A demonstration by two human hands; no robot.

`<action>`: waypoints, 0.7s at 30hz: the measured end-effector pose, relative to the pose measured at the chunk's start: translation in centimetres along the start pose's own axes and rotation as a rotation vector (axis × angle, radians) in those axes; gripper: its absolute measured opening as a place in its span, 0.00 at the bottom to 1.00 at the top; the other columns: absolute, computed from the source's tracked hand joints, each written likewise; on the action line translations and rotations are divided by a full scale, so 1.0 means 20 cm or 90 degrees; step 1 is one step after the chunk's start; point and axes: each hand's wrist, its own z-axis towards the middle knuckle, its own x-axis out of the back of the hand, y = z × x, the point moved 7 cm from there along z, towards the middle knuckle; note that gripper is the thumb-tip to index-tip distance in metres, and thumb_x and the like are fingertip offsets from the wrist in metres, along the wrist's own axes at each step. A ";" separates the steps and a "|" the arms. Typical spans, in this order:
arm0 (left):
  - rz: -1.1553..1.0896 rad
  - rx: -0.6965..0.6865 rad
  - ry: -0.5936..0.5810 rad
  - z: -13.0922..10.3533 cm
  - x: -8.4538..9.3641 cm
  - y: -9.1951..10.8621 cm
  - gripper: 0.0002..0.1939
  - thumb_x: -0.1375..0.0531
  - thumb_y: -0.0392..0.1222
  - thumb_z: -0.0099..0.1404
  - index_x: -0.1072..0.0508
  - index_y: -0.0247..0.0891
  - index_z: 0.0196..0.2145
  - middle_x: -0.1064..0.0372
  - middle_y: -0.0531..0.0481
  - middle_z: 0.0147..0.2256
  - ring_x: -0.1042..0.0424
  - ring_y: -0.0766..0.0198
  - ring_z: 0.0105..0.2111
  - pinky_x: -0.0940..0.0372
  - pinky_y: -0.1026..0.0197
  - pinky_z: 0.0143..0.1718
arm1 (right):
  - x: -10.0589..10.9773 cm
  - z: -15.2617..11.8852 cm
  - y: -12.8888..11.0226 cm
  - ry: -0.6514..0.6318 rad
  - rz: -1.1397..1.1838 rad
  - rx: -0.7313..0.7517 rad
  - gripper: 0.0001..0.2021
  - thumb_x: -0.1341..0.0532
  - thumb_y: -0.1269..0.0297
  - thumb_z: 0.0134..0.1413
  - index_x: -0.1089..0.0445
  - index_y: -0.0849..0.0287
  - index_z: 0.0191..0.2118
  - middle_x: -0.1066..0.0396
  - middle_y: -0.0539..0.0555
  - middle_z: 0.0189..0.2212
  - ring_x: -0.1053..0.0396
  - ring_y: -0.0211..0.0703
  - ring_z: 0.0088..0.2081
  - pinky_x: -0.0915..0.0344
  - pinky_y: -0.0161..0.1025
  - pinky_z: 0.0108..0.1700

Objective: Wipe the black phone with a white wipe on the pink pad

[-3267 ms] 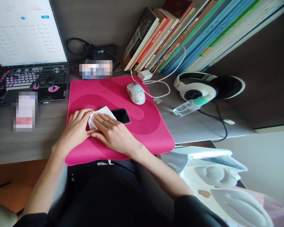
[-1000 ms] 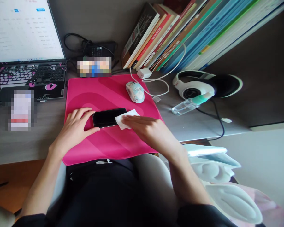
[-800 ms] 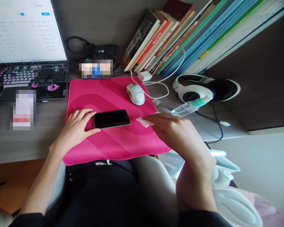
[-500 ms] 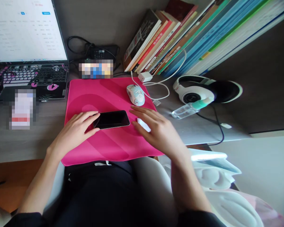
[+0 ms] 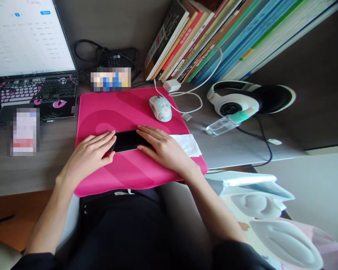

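Observation:
A black smartphone lies lengthwise on the pink desk mat, its dark screen facing up. At its left end my left hand grips it, fingers along the far corner and thumb near the lower edge. My right hand is closed over the other end, fingers across the top edge and thumb at the bottom, covering that part. Just right of this hand, a white tissue or wipe lies flat on the mat. A patterned computer mouse sits beyond my right hand.
An open laptop stands at left, with a blurred phone-like item before it. Books line the back. A white charger with cable, headphones and a clear spray bottle are at right.
My right hand has moved left from beside the smartphone onto its right end. More of the white tissue or wipe now shows. My left hand stays at the left end.

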 end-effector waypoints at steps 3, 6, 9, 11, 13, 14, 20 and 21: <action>0.004 -0.010 0.004 0.00 -0.01 0.01 0.23 0.45 0.37 0.77 0.27 0.34 0.66 0.33 0.37 0.68 0.27 0.47 0.66 0.29 0.40 0.64 | 0.00 0.00 0.00 -0.002 0.001 0.000 0.26 0.41 0.56 0.76 0.33 0.59 0.72 0.32 0.65 0.70 0.34 0.58 0.72 0.34 0.62 0.72; 0.020 -0.023 0.004 0.00 -0.02 0.02 0.23 0.45 0.35 0.76 0.27 0.32 0.66 0.33 0.35 0.68 0.28 0.47 0.66 0.29 0.40 0.66 | -0.01 0.00 0.00 -0.005 0.000 -0.001 0.26 0.42 0.56 0.76 0.34 0.58 0.73 0.32 0.64 0.70 0.35 0.58 0.72 0.34 0.63 0.72; 0.043 -0.044 0.008 0.00 -0.03 0.03 0.23 0.46 0.34 0.77 0.27 0.26 0.65 0.33 0.31 0.67 0.28 0.46 0.66 0.29 0.42 0.67 | -0.01 0.00 0.00 -0.004 -0.004 -0.002 0.26 0.42 0.56 0.76 0.33 0.59 0.72 0.32 0.64 0.70 0.35 0.57 0.72 0.34 0.61 0.72; 0.041 -0.047 0.008 0.00 -0.02 0.04 0.23 0.47 0.33 0.77 0.27 0.25 0.65 0.33 0.31 0.67 0.28 0.47 0.66 0.30 0.42 0.68 | 0.00 0.00 0.00 -0.001 -0.007 0.000 0.25 0.42 0.57 0.76 0.33 0.61 0.71 0.32 0.65 0.70 0.35 0.57 0.72 0.34 0.60 0.73; 0.022 -0.037 0.004 0.00 -0.02 0.03 0.23 0.46 0.33 0.77 0.28 0.28 0.66 0.33 0.32 0.68 0.29 0.47 0.67 0.31 0.42 0.68 | 0.00 0.00 -0.01 0.001 -0.007 0.001 0.25 0.42 0.57 0.76 0.32 0.62 0.71 0.32 0.65 0.70 0.35 0.57 0.72 0.34 0.60 0.73; 0.009 -0.033 0.003 0.00 -0.02 0.03 0.23 0.46 0.33 0.76 0.28 0.29 0.66 0.34 0.33 0.68 0.30 0.47 0.67 0.31 0.41 0.69 | 0.00 0.00 -0.01 0.000 -0.006 0.000 0.25 0.41 0.57 0.76 0.33 0.61 0.71 0.33 0.65 0.70 0.35 0.58 0.72 0.34 0.60 0.73; -0.029 -0.019 0.009 0.00 -0.02 0.02 0.25 0.45 0.33 0.75 0.28 0.32 0.67 0.34 0.36 0.69 0.30 0.47 0.68 0.32 0.40 0.69 | 0.00 0.00 0.00 0.001 -0.002 -0.001 0.26 0.41 0.57 0.76 0.34 0.58 0.72 0.32 0.63 0.70 0.35 0.58 0.72 0.34 0.62 0.72; -0.025 -0.019 0.010 0.00 -0.02 0.02 0.24 0.45 0.33 0.75 0.28 0.33 0.67 0.34 0.37 0.69 0.30 0.47 0.67 0.32 0.41 0.69 | 0.00 0.00 0.00 0.000 -0.003 0.000 0.25 0.42 0.57 0.76 0.33 0.58 0.72 0.32 0.63 0.70 0.35 0.58 0.72 0.34 0.62 0.72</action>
